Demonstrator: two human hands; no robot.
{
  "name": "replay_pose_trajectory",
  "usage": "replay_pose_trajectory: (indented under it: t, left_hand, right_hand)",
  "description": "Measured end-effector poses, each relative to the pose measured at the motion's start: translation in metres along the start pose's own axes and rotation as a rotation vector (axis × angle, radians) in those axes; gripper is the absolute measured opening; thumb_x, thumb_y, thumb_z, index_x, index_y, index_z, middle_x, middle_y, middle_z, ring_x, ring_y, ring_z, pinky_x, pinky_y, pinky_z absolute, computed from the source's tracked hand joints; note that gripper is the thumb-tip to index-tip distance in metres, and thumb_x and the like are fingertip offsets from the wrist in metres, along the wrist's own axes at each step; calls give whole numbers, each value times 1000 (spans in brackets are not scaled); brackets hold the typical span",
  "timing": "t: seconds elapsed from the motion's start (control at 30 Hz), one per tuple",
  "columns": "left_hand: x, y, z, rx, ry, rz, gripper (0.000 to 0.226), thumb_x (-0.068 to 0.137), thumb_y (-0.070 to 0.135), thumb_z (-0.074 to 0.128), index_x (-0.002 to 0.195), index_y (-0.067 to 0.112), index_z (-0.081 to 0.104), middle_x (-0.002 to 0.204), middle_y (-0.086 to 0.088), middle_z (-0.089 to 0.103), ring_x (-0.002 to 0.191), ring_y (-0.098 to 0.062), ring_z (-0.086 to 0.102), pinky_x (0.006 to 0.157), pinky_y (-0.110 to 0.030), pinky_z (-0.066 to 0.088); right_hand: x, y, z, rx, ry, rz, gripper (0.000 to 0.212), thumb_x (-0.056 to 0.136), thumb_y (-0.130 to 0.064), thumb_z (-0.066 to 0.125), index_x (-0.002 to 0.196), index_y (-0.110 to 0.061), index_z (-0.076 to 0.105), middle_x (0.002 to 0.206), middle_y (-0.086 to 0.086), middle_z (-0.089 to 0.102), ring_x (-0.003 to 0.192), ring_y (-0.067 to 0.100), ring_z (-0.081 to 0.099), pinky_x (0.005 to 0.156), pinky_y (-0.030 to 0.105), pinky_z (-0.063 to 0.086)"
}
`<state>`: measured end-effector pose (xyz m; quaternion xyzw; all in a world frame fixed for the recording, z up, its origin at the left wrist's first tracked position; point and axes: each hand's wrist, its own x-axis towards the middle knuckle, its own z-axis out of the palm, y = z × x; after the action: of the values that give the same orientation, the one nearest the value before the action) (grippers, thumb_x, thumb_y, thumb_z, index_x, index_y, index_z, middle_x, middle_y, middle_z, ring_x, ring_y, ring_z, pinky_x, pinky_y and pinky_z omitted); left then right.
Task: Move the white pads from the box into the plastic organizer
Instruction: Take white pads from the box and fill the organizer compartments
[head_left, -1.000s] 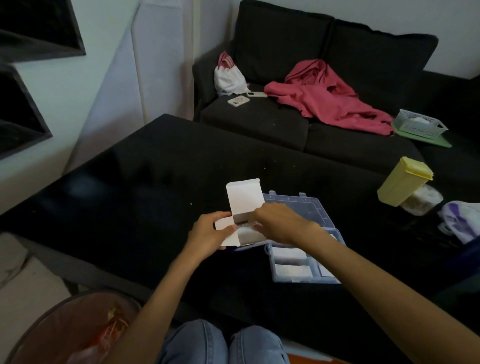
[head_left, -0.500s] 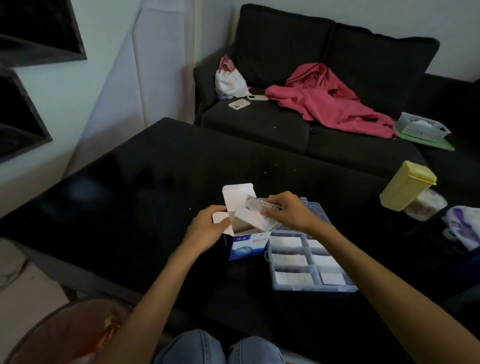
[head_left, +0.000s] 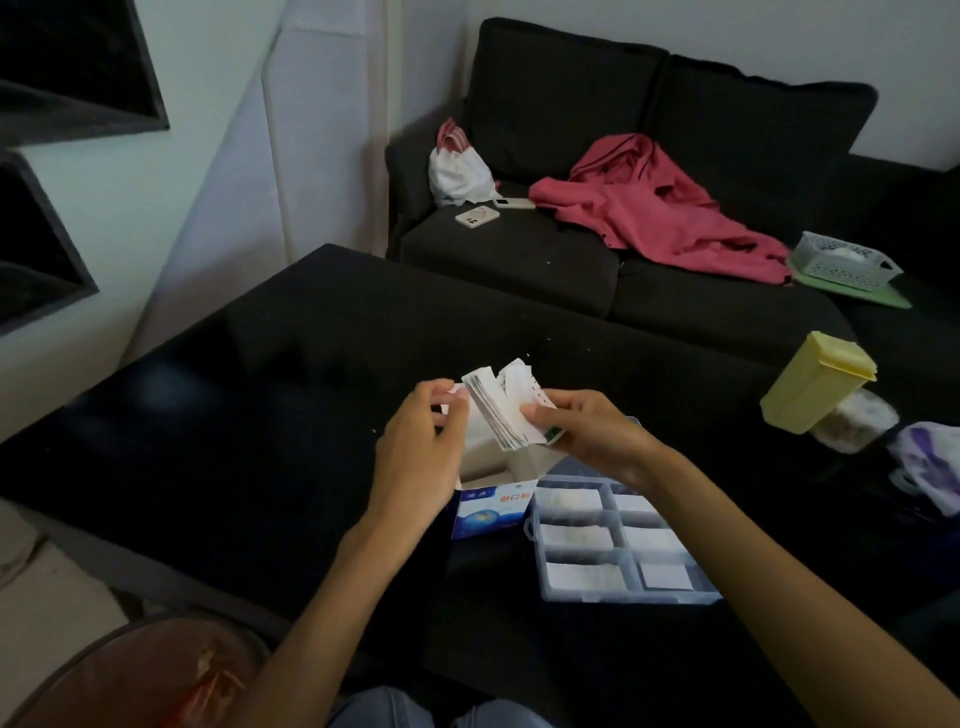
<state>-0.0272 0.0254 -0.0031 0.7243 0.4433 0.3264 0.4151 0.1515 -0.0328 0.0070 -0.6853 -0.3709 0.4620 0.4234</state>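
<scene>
1. White pads (head_left: 501, 410), a thick stack, are held above the open box, at about 11 o'clock from the plastic organizer.
2. Black worktop (head_left: 260, 415) fills the middle of the view, with a dark sofa (head_left: 571, 270) beyond it at 12 o'clock.
3. Plastic organizer (head_left: 535, 530), clear with divided compartments, lies on the worktop at 5 o'clock from the hands; its visible compartments each hold something white.
4. Box (head_left: 491, 512), white and blue with its top open, stands touching the organizer's left edge.
5. Right hand (head_left: 582, 434) has its fingers clamped on the stack's right side.
6. Left hand (head_left: 415, 457) has its fingers curled around the box's open top, with the thumb by the stack's left edge.
7. Yellow container (head_left: 815, 382) stands at 3 o'clock on the worktop.
</scene>
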Motion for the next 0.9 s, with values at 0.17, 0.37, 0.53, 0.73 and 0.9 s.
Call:
replay_pose_trajectory:
  t: [0.17, 0.37, 0.53, 0.73, 0.9]
  left_hand:
    - [0, 37, 16, 157, -173, -108, 62, 94, 59, 25, 145, 23, 29, 138, -2, 49, 125, -21, 47, 101, -39, 41]
    - [-10, 62, 46, 40, -404, -178, 76, 87, 72, 16, 132, 15, 39, 97, 0, 59, 92, -15, 56, 90, -37, 45]
    - [-16, 40, 87, 56, -453, -61, 59, 91, 57, 41, 135, 18, 43, 124, -3, 60, 106, -18, 59, 90, -36, 50]
    - [-30, 32, 107, -93, -523, -75, 42, 99, 31, 42, 137, 14, 40, 133, -6, 52, 117, -20, 54, 89, -27, 46]
    - [-35, 28, 114, -250, -582, -220, 40, 100, 29, 39, 138, 17, 36, 129, -6, 55, 99, -11, 57, 67, -16, 49]
  right_hand:
    - [-32, -6, -10, 236, 27, 26, 20, 90, -17, 57, 108, -15, 66, 100, 6, 69, 94, 16, 65, 71, 23, 55]
    - [-62, 5, -26, 228, 99, 5, 26, 89, -16, 60, 112, -9, 65, 96, 6, 69, 78, 10, 69, 63, 19, 53]
    - [-72, 29, -32, 18, 221, -7, 16, 86, -21, 63, 96, -11, 71, 87, 0, 69, 76, 10, 63, 65, 19, 51]
    - [-78, 46, -48, -76, 184, 84, 13, 84, -24, 65, 92, -17, 71, 88, -1, 70, 82, 13, 65, 68, 20, 52]
    - [-83, 61, -71, 204, 56, 217, 27, 90, -8, 57, 115, -5, 64, 102, 10, 70, 89, 16, 69, 72, 23, 56]
